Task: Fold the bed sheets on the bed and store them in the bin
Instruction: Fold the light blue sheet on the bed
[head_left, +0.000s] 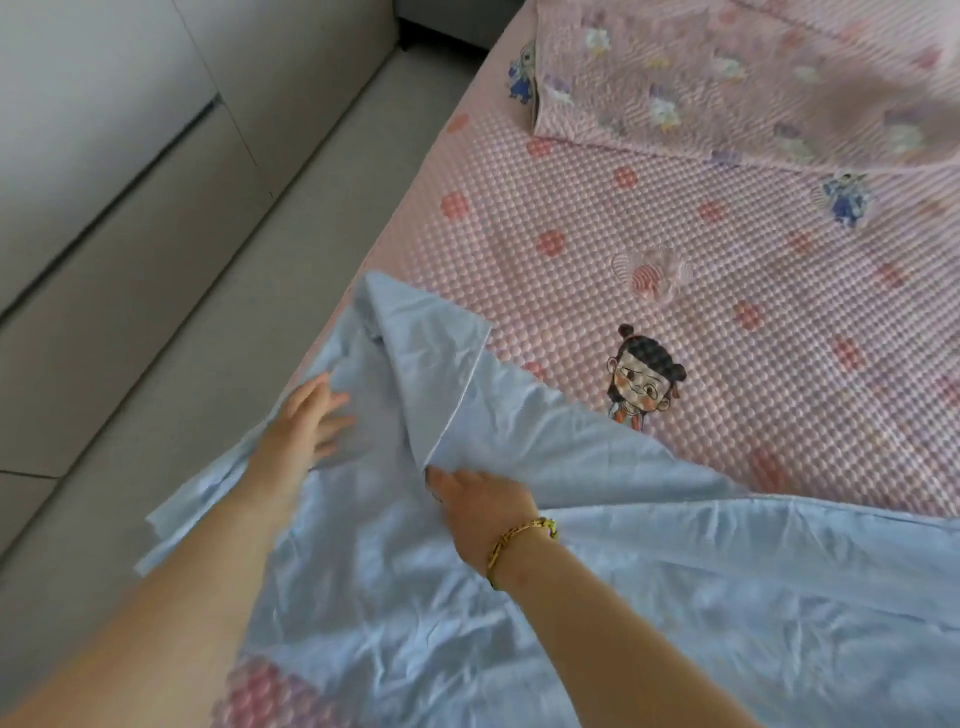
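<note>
At edge of the bed (571, 260), smoothing light blue bed sheet (623, 597) with left hand (309, 423), fingers (336, 401) apart, right hand (480, 506) pinching the turned-over flap (441, 374); next, probably laying it flat.

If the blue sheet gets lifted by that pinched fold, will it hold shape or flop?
Probably flops: the blue sheet is creased and sags where the right hand pinches it. Likely light and thin; its edge droops off the bed. The fold may slip open without the left hand pressing it.

Our pale blue bed sheet (623, 597)
It lies creased across our bed (701, 322), one corner folded over.
</note>
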